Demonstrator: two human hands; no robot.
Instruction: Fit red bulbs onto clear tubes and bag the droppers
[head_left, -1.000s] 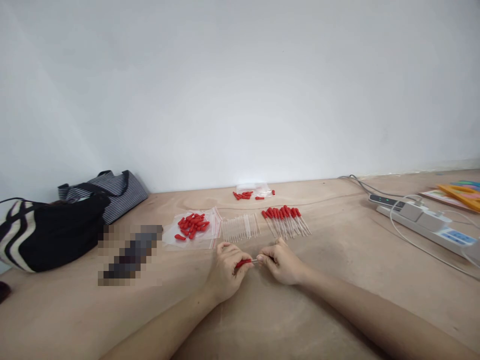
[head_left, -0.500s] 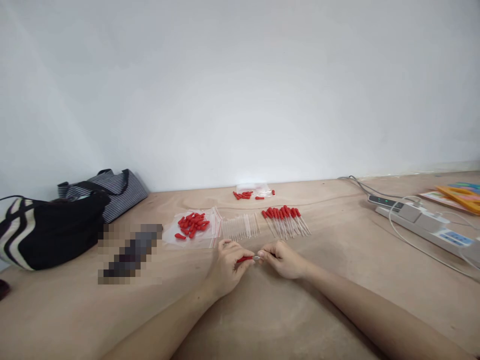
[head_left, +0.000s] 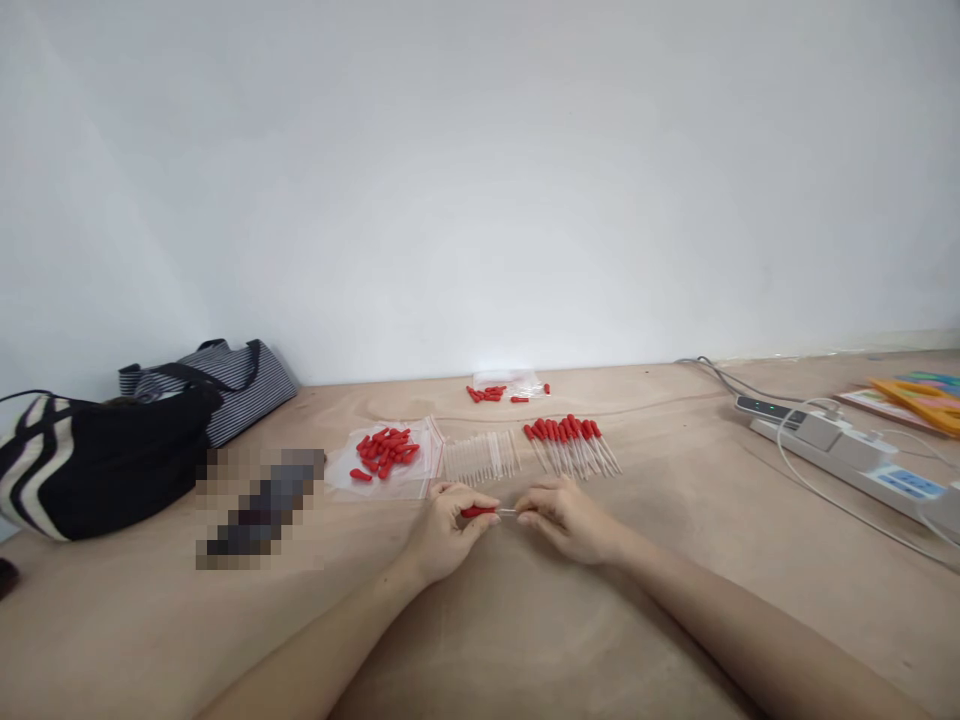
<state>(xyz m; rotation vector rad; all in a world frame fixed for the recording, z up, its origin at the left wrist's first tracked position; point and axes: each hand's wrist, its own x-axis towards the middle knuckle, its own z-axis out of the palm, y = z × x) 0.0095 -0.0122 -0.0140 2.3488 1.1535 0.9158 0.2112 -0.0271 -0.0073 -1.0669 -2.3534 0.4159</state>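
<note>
My left hand (head_left: 448, 525) pinches a red bulb (head_left: 477, 511), fingers closed around it, on my side of the tube row (head_left: 481, 456); my right hand (head_left: 568, 520) pinches a thin tube (head_left: 508, 512) in line with it, though I can't quite tell whether they're joined. Left of the row, more bulbs (head_left: 385, 451) lie on a bag (head_left: 420, 482); right, droppers (head_left: 563, 432) fan out

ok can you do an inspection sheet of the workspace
Surface: light-brown wood-look tabletop
Job's things: red bulb-shaped caps on a clear plastic bag; row of thin clear tubes; clear tubes with red caps; loose red caps behind
Clutter: black cloth bag with cream stripes; grey striped bag
Hands: left hand pinches one red cap; right hand pinches a thin clear tube
Cables: grey cable, white cable by a long white power strip
Surroundings: plain white wall
</note>
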